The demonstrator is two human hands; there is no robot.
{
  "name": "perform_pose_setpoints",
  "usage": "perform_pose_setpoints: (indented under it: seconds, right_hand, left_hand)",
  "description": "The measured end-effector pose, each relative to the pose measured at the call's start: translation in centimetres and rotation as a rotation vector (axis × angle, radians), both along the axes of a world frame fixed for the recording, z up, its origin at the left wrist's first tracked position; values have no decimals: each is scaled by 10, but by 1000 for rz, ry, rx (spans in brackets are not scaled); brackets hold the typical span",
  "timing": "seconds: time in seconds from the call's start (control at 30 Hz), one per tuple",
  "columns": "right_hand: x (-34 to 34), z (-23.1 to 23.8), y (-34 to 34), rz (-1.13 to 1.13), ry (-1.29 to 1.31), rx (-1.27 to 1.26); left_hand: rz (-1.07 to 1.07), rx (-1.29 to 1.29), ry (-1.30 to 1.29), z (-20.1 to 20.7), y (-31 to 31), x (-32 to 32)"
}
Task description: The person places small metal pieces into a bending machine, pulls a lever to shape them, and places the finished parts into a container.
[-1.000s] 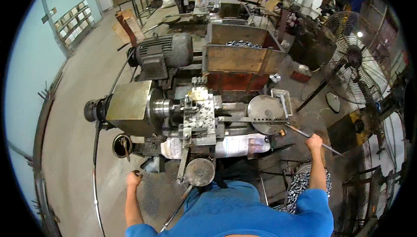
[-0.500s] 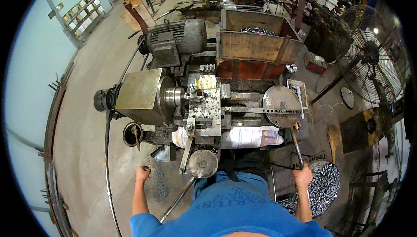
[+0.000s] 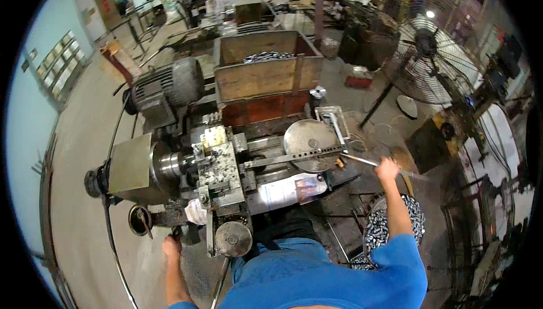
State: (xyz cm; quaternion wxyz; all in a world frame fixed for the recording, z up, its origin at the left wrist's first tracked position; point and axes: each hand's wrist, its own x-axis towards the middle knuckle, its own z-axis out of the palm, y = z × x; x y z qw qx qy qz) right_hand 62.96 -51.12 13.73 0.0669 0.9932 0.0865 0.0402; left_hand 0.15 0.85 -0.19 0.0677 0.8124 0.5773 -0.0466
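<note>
My right hand (image 3: 388, 168) is closed in a fist around a long, thin metal lever rod (image 3: 362, 161). The rod is bare grey steel, straight and slim, and it runs from the round grey disc (image 3: 308, 144) on the right end of the lathe (image 3: 226, 167) out to the right, passing through my fist, with a short length sticking out beyond it. It lies to the right of the machine, above a basket of small shiny metal parts (image 3: 390, 227) that stands on the floor near my right side.

My left hand (image 3: 171, 247) is down at the near left of the lathe, fingers curled at the dark lower edge of the machine, just beside a small round handwheel (image 3: 233, 239); I cannot tell whether it grips anything.

The lathe itself is oily and grey, with a boxy headstock (image 3: 131, 164) on the left and a ribbed electric motor (image 3: 164, 88) behind it. A wooden crate (image 3: 266, 71) holding bright metal pieces stands on the far side. A large pedestal fan (image 3: 430, 51) stands far to the right. My blue shirt (image 3: 322, 278) fills the near edge.
</note>
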Motion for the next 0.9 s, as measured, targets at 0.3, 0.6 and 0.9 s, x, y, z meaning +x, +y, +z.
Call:
perform_pose_setpoints:
  seconds: [0.3,0.6,0.9]
  right_hand:
    - [-15,42,57,291,-15,203]
    - [-164,168,278,1207,180,785]
    - [-285,157,456,1505,171,-64]
  left_hand:
    - [-217,30,14,-34,14,-30]
    - [44,-489,-361,-17,31,-45]
    - [291,355,-751,222,40,-175]
